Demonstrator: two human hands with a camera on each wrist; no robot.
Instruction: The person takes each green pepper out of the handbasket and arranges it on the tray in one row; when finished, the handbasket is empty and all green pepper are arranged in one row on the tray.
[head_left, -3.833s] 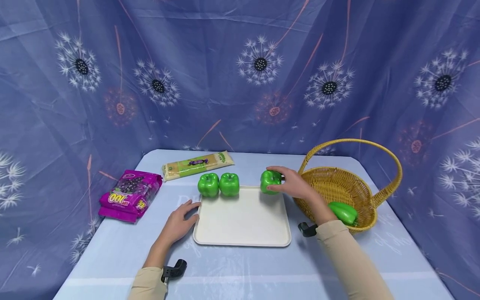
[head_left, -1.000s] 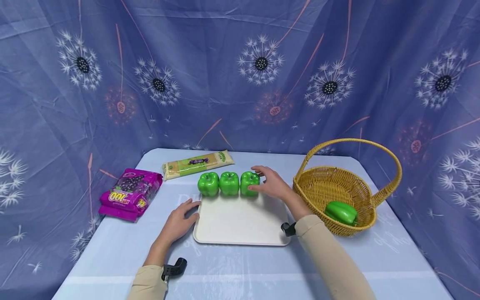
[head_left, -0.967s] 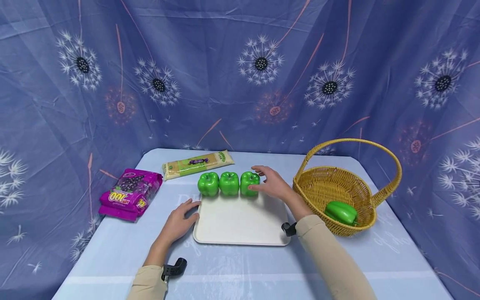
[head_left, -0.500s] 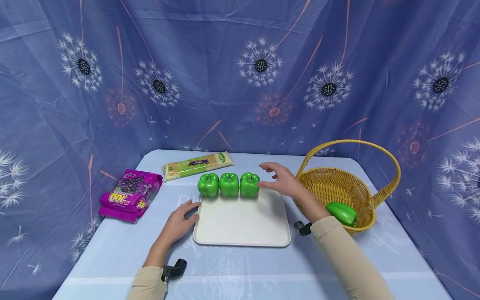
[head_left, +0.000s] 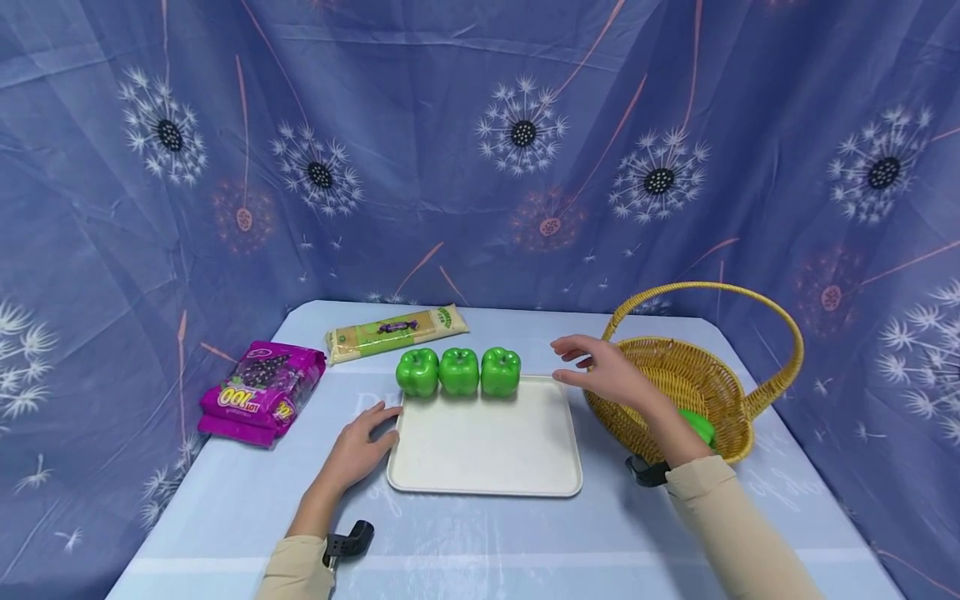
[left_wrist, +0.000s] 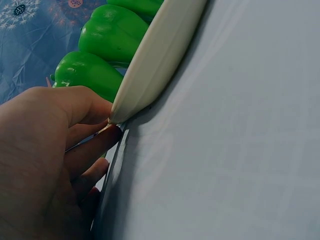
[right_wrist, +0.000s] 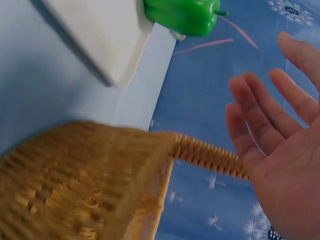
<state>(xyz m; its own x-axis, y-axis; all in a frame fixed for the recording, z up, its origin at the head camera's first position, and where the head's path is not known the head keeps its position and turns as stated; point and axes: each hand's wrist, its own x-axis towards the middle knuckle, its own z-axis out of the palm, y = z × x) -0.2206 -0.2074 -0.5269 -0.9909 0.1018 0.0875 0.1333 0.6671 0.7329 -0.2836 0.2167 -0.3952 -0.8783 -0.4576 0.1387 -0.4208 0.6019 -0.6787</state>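
Observation:
My left hand point(head_left: 362, 446) rests at the left edge of the white tray point(head_left: 487, 450), its fingertips touching the rim. The left wrist view shows the tray's pale side point(left_wrist: 155, 65) right by those fingertips. Three green bell peppers stand in a row along the tray's far edge: a left one point(head_left: 417, 372), a middle one point(head_left: 459, 372) and a right one point(head_left: 500, 372). Off to their right, my right hand point(head_left: 609, 371) holds nothing, its fingers loosely bent. It hovers beside the wicker basket point(head_left: 686, 348), where a green pepper point(head_left: 699, 426) lies partly hidden behind the forearm.
Left of the tray is a purple candy bag point(head_left: 262, 392) with a grape picture. Behind the peppers lies a long yellow-green packet point(head_left: 397, 332). The basket's tall arched handle point(head_left: 787, 321) rises at the right. A blue dandelion curtain point(head_left: 420, 167) closes off the back.
The right hand brought the third pepper left to the row, let go of it, and drew back right to the basket. The left hand has stayed at the tray edge.

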